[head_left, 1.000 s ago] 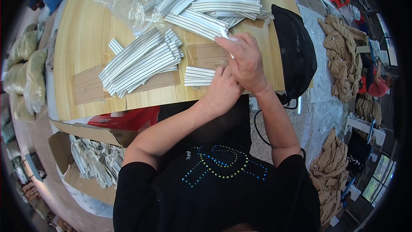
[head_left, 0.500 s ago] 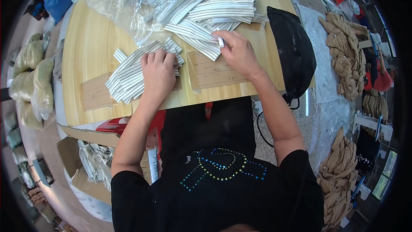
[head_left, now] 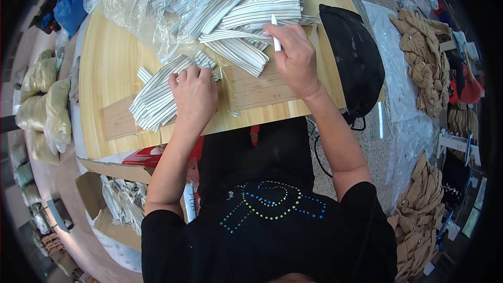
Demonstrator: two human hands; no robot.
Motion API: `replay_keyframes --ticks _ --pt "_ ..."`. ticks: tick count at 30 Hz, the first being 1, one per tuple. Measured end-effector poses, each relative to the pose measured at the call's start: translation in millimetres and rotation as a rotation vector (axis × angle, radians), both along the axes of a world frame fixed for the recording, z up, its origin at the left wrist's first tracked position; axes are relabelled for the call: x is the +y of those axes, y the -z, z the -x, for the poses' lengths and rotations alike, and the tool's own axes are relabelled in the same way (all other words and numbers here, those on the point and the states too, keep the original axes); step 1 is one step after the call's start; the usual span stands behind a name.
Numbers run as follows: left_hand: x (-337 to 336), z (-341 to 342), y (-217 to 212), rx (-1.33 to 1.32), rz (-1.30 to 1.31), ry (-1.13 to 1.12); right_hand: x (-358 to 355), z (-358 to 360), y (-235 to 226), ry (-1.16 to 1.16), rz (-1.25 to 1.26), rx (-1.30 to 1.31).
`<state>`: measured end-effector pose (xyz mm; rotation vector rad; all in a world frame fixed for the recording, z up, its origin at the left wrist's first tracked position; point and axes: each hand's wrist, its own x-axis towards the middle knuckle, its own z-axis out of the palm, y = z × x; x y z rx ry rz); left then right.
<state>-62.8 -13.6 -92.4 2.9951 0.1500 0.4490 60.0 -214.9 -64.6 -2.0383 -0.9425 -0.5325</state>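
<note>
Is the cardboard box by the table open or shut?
Open: the box is uncovered on top, and striped strips show inside.

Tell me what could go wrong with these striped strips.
The right hand holds a white pen-like stick near the heap of striped strips, so it might leave a stray mark. The uneven pile under the left hand could slide apart. The loose clear plastic over part of that heap might snag strips.
</note>
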Motion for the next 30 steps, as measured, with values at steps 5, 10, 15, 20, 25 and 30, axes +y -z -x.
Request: replay_keyframes --ticks 5,10,15,20,25,30 --pt "-12 4 -20 -0.311 0.169 0.044 -33 49 -31 -0.157 -0.345 0.266" --pt "-58 24 -48 -0.786 0.308 0.339 -66 43 20 -0.069 -0.303 0.749" --pt "-104 14 -33 -0.445 0.347 0.69 -70 37 49 -0.016 -0.068 0.582" --pt "-118 -2 13 -0.067 0.237 0.481 -66 39 63 0.146 -0.035 0.523" --pt "-125 8 24 -0.036 0.215 0.502 -58 51 65 0.228 -0.032 0.339" --pt "-125 14 25 0.028 0.184 0.485 -69 52 59 0.235 -0.035 0.378"
